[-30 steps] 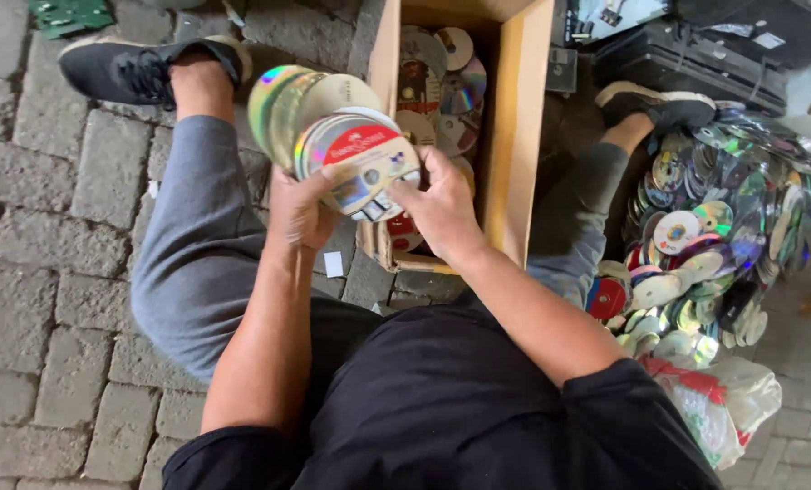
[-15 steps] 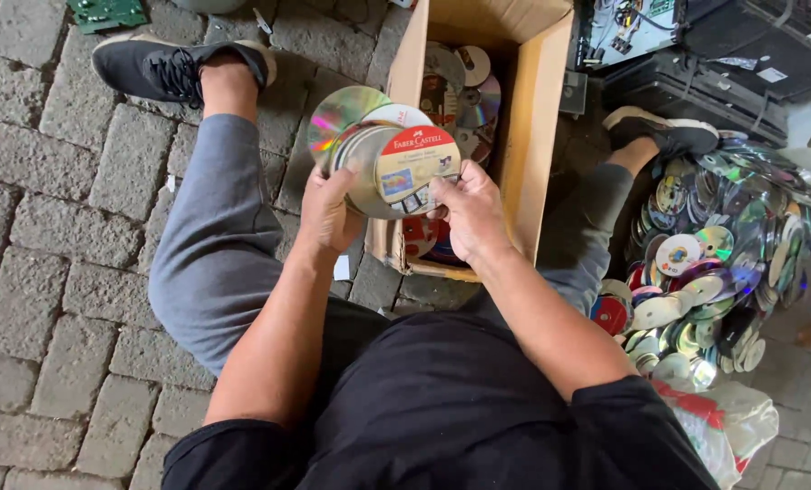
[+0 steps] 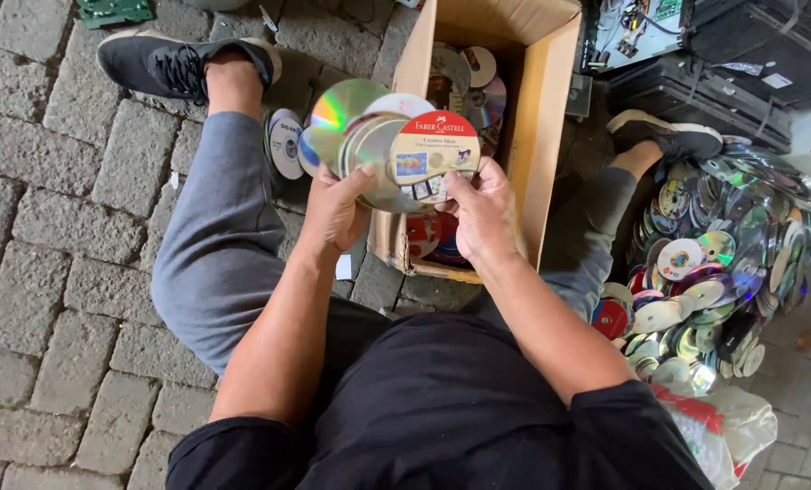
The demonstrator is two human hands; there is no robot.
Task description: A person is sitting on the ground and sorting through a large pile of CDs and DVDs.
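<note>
Sorting step in hand, judged: fanned stack of discs point(image 3: 378, 150) held up at frame centre, above the near end of the cardboard box point(image 3: 550, 100). Left hand point(image 3: 337, 213) clenched on the stack's lower left edge, thumb across the silver faces. Right hand point(image 3: 482, 213) pinching the front disc point(image 3: 432, 154) at its lower right rim. Front disc white with a red band across the top and small coloured pictures below; printed text not copied. Next move, by judgement, calls for sliding that front disc off the fan with the right thumb while the left grip keeps the rest from slipping.

Near, at 4 o'clock: big loose heap of discs point(image 3: 714, 263) on the paving, mixed silver, red, white, green labels; clear plastic bag point(image 3: 723, 426) at its near edge. At 10 o'clock of the hands: a few discs on the paving point(image 3: 285, 145) by the left shin. Inside the box at 12: more discs, jumbled. Far, at 1–2 o'clock: black cases point(image 3: 696, 82). Far 11 o'clock: green circuit board point(image 3: 115, 11).
</note>
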